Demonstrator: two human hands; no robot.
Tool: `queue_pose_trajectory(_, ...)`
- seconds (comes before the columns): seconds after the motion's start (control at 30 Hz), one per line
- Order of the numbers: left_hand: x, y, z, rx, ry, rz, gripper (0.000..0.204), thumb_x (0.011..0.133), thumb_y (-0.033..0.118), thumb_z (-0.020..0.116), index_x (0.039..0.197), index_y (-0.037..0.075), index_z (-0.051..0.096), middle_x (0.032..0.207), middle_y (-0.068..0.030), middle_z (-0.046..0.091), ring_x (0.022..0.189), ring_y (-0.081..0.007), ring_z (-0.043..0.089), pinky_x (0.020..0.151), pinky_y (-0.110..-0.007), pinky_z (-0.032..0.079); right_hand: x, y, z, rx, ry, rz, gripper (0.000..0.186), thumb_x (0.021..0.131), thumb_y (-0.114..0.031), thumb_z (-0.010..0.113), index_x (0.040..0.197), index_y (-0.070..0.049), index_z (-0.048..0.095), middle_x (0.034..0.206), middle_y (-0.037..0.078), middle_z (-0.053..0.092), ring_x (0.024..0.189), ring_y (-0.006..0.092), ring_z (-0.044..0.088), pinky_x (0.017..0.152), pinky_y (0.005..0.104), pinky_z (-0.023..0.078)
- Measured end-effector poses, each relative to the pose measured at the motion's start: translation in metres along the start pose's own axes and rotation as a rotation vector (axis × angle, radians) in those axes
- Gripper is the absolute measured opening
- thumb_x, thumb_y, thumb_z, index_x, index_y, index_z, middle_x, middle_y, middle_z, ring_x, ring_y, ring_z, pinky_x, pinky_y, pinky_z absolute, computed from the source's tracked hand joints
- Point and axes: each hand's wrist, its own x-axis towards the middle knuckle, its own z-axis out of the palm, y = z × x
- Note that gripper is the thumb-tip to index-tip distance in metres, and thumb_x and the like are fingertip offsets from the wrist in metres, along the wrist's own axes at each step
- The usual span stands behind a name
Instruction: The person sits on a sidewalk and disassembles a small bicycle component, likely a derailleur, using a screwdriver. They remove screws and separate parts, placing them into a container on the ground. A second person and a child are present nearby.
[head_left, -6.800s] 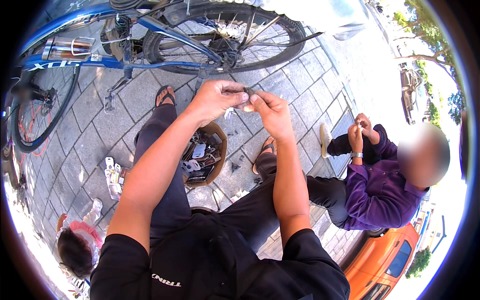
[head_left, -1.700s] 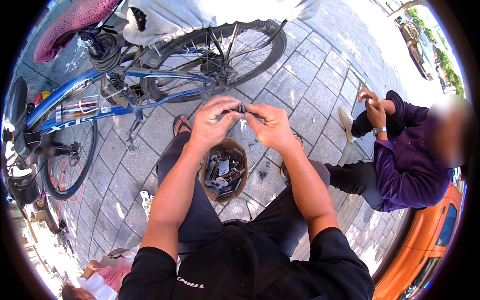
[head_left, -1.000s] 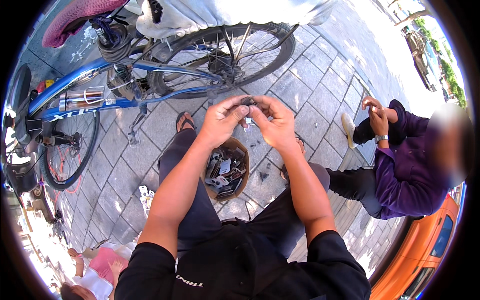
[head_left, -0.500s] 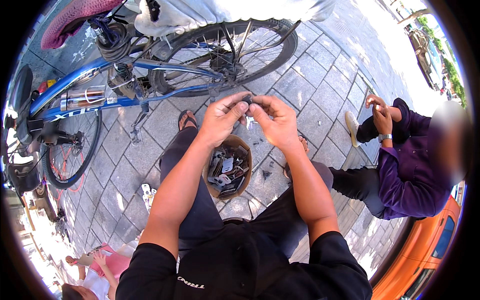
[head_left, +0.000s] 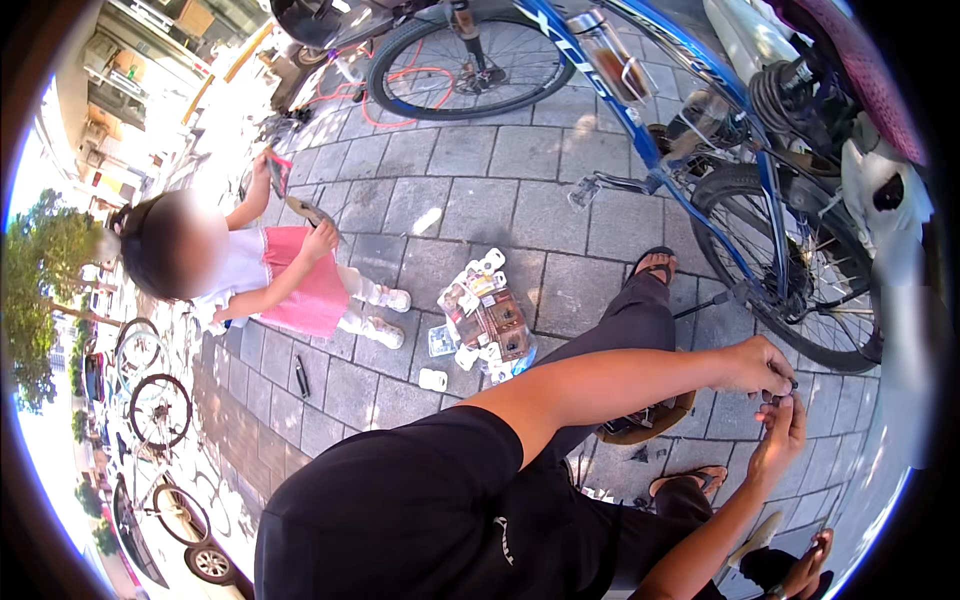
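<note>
Part (head_left: 793, 384), tiny n dark, looks pinched btw L hand (head_left: 757, 365) (far side) n R hand (head_left: 778, 440) (near side), both abt equally close, long axis unclear tbh.

Glossy metal bicycle frame (head_left: 636, 131), rough stone paving (head_left: 475, 205)

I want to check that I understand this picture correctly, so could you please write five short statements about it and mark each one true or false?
1. The left hand and right hand meet at a small dark part. True.
2. The bicycle frame is red. False: it is blue.
3. The left forearm hides part of the cardboard box. True.
4. The wearer's feet are in closed boots. False: they are in black flip-flops.
5. A drink bottle sits at the bicycle frame. True.
</note>
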Motion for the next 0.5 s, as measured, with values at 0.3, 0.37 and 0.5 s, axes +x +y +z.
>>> queue_pose_trajectory(0.3, -0.041, -0.017, -0.010, 0.054, 0.036, -0.004, 0.022, 0.092, 0.016, 0.077, 0.103, -0.003, 0.077, 0.082, -0.0081, 0.074, 0.067, -0.0141, 0.069, 0.052, -0.031, 0.052, -0.021, 0.015, 0.013, 0.054, -0.134, 0.128, 0.023, 0.106, -0.021, 0.064, 0.105, 0.002, 0.066, 0.086, 0.009, 0.070, 0.070, 0.0136, 0.062, 0.067, 0.0273, 0.050)
queue_pose_trajectory(0.37, -0.046, -0.023, -0.014, 0.058, 0.022, 0.003, 0.021, 0.092, 0.016, 0.077, 0.102, -0.003, 0.077, 0.081, -0.0081, 0.073, 0.068, -0.0146, 0.070, 0.052, -0.031, 0.051, -0.029, 0.016, 0.017, 0.064, -0.123, 0.156, 0.023, 0.106, -0.022, 0.064, 0.104, 0.000, 0.066, 0.087, 0.008, 0.071, 0.071, 0.0134, 0.063, 0.067, 0.0278, 0.051)
queue_pose_trajectory(0.5, -0.062, -0.028, -0.015, 0.060, 0.021, -0.028, 0.021, 0.091, 0.017, 0.078, 0.100, -0.002, 0.077, 0.081, -0.0072, 0.073, 0.068, -0.0151, 0.072, 0.052, -0.031, 0.051, -0.047, 0.024, 0.017, 0.060, -0.170, 0.165, 0.022, 0.105, -0.024, 0.066, 0.102, -0.003, 0.066, 0.086, 0.006, 0.069, 0.073, 0.0128, 0.063, 0.070, 0.0286, 0.053)
